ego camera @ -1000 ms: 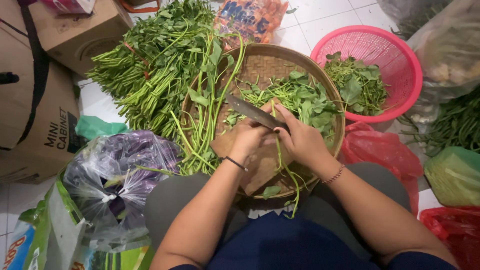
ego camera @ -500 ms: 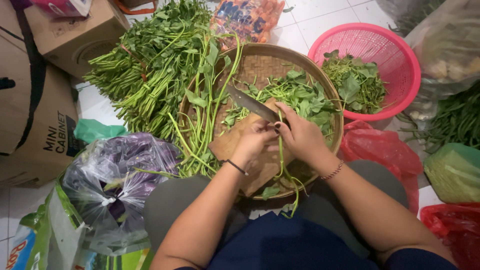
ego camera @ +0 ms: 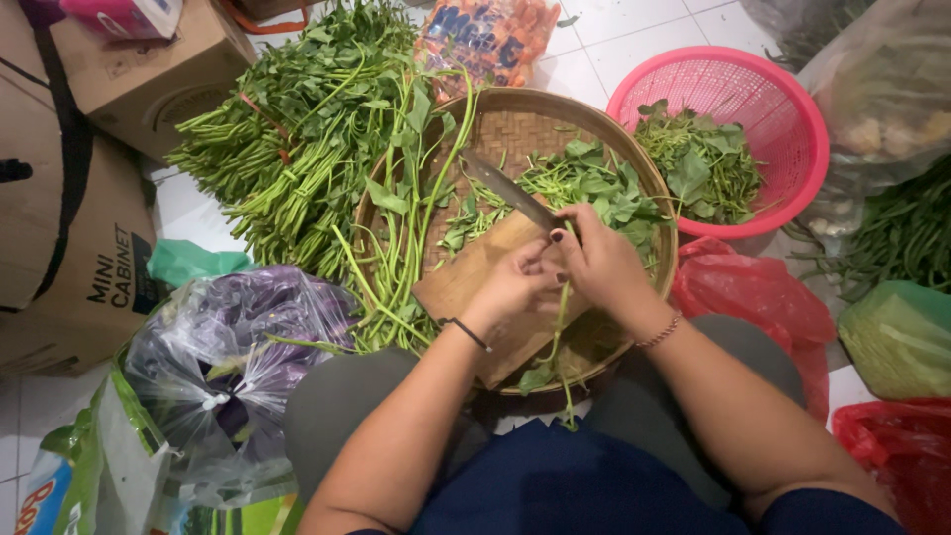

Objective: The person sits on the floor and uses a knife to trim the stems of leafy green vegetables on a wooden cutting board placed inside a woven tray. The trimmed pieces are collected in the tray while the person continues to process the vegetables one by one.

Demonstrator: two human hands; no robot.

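On a white tiled floor point(ego camera: 614, 45), the left hand point(ego camera: 510, 287) pinches a green stem point(ego camera: 561, 322) over a wooden board point(ego camera: 466, 282); the right hand point(ego camera: 599, 263) grips a knife point(ego camera: 510, 193). Cut leaves point(ego camera: 594, 193) lie in the woven tray point(ego camera: 515, 124), more fill the pink basket point(ego camera: 783, 89), while a large uncut bundle point(ego camera: 287, 129) waits beyond.

A pink basket point(ego camera: 792, 109) of leaves, cardboard boxes point(ego camera: 69, 248), red bags point(ego camera: 753, 292).

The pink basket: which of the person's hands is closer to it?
The right hand. It sits on the tray side facing the pink basket, gripping the knife. The left hand lies beyond it, over the board.
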